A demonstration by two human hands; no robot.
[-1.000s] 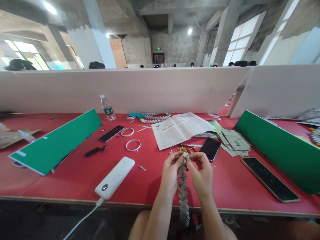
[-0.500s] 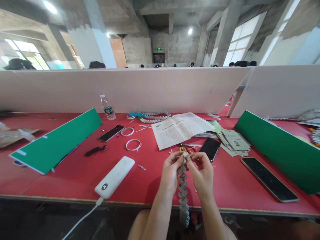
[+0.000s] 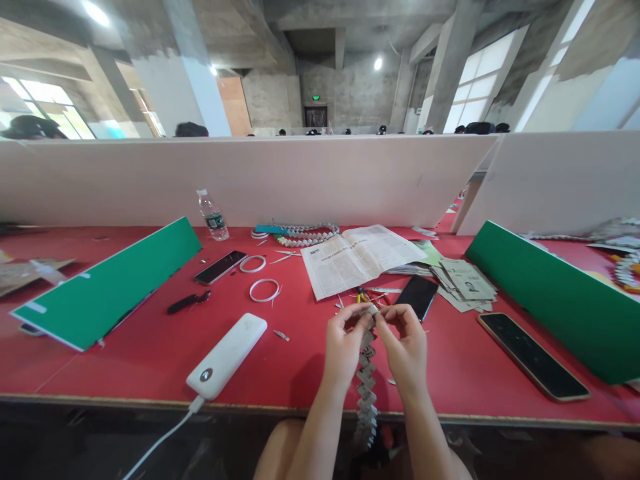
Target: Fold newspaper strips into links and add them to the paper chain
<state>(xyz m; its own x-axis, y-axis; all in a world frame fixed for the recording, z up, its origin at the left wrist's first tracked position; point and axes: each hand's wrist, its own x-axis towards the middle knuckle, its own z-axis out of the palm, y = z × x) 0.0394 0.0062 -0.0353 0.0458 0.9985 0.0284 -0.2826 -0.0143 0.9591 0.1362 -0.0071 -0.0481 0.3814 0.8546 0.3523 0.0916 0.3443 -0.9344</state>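
Note:
A grey zigzag chain of folded paper (image 3: 367, 380) hangs down between my forearms, past the table's front edge. Its top end is pinched by my left hand (image 3: 345, 337), thumb and fingers closed on it. On the other side my right hand (image 3: 404, 340) grips the same end, fingertips almost meeting those of the left. The fingers partly cover the end link. Just beyond my fingertips lie pliers with yellow and red handles (image 3: 361, 293), and a black phone (image 3: 419, 297) is right of them.
An open newspaper sheet (image 3: 360, 260) lies ahead, with printed paper slips (image 3: 465, 283) to its right. Left are a white power bank (image 3: 227, 357) with a cable, white rings (image 3: 264, 291) and a water bottle (image 3: 214, 220). Green boards (image 3: 540, 300) stand at both sides. Another phone (image 3: 533, 357) lies right.
Both hands keep their pinch on the chain's end, with the fingertips shifting slightly closer over it. The hanging chain has swung a little. The view has shifted slightly.

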